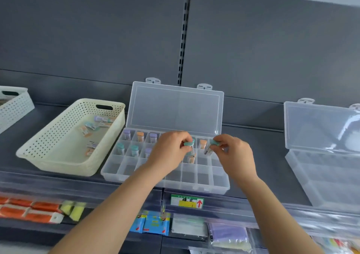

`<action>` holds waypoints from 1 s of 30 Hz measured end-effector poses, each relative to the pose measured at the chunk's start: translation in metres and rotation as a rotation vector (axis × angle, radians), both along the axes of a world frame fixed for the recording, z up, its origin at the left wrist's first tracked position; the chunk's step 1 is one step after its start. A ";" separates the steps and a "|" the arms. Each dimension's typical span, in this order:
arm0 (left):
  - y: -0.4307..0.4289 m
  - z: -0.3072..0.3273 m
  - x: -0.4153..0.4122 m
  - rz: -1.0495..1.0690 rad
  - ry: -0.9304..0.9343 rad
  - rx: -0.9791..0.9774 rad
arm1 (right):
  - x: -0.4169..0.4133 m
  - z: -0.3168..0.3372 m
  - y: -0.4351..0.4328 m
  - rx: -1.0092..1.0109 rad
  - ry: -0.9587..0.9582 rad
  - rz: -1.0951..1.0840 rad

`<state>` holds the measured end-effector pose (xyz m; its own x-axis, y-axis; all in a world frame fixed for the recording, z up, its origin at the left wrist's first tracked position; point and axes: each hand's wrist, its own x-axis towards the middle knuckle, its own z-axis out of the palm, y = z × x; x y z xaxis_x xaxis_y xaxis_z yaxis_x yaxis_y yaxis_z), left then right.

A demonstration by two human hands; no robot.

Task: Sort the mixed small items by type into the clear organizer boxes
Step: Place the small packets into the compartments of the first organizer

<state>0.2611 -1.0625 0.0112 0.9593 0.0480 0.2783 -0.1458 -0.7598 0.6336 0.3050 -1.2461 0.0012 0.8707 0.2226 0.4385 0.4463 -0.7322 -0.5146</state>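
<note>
Item 1: a teal-capped vial (190, 146) is pinched by its cap in the fingertips of the left hand (167, 152) and hangs roughly upright over the middle compartments of the open clear organizer box (136, 173).

Item 2: a second teal-capped vial (211, 146) is gripped at its cap by the curled fingers and thumb of the right hand (235, 156). It is tilted, with its lower end pointing down and left, above the right-hand compartments of the same box. The 2 vials are near each other but apart.

Box contents: the back row holds a purple-capped vial (127, 133), an orange-capped vial (140, 136) and another purple-capped one (153, 137). The next row holds 2 teal-capped vials (120, 148) and 1 purple-capped. Orange caps also show beside the hands (partly hidden, count uncertain). The front 2 rows appear unfilled where visible. The lid (175, 109) stands open against the grey back panel.

Surroundings: a cream perforated basket (58, 156) sits just left of the box with loose mixed vials (91, 127) lying on their sides in it. A white basket (13, 105) is at the far left edge. A second clear organizer box (327, 175), lid raised, stands well apart on the right. All rest on the grey shelf (263, 156), whose front edge carries a label with a red arrow (187, 201). Packaged goods lie on the level below.
</note>
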 end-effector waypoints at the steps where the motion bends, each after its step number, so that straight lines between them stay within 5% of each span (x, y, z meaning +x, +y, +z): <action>1: -0.008 -0.001 0.005 -0.016 0.004 0.028 | 0.002 -0.003 -0.007 -0.021 -0.005 -0.010; 14: -0.050 -0.020 0.038 -0.085 0.049 0.345 | 0.019 -0.035 -0.031 -0.213 0.059 -0.004; 30: -0.047 -0.033 0.044 -0.102 0.071 0.407 | 0.024 -0.047 -0.027 -0.244 0.086 0.024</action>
<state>0.3048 -1.1100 -0.0221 0.9709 -0.1483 0.1883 -0.2000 -0.9340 0.2959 0.3285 -1.2735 -0.0454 0.8955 0.3338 0.2943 0.4276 -0.8289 -0.3608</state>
